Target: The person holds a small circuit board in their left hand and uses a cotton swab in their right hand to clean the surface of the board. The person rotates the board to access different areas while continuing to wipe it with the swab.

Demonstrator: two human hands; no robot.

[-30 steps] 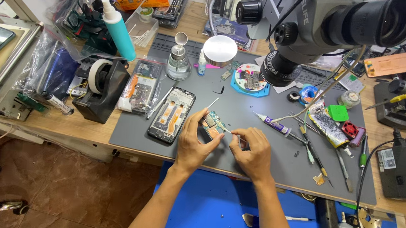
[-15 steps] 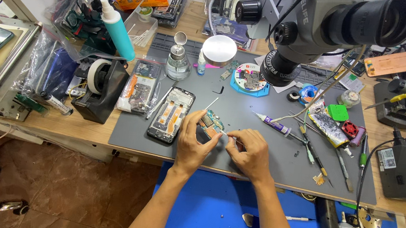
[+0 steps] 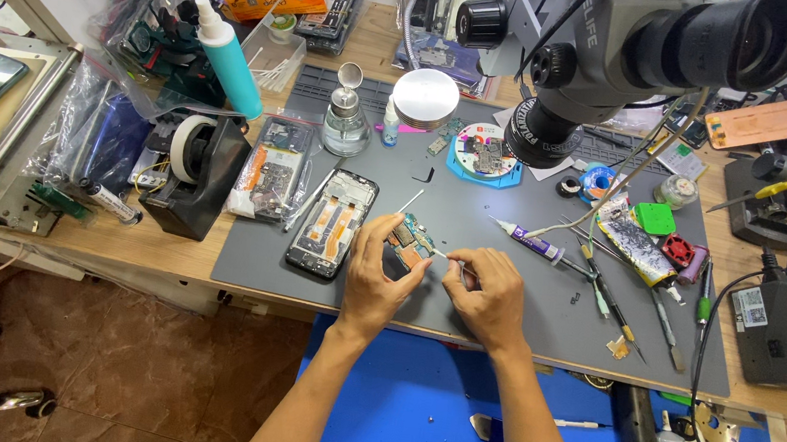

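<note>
The left hand (image 3: 375,282) gripped the board (image 3: 408,241); the right hand (image 3: 491,295), pinching a swab (image 3: 436,252), had edged closer to it.

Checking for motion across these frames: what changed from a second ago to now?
Little. The left hand keeps holding the small circuit board; the right hand keeps a thin white-tipped tool at its edge, shifted only slightly. The opened phone, tape dispenser and grey mat stayed put.

Both forearms reach forward, left hand (image 3: 377,283) and right hand (image 3: 491,295) close together, fingers curled in pinching grips.
</note>
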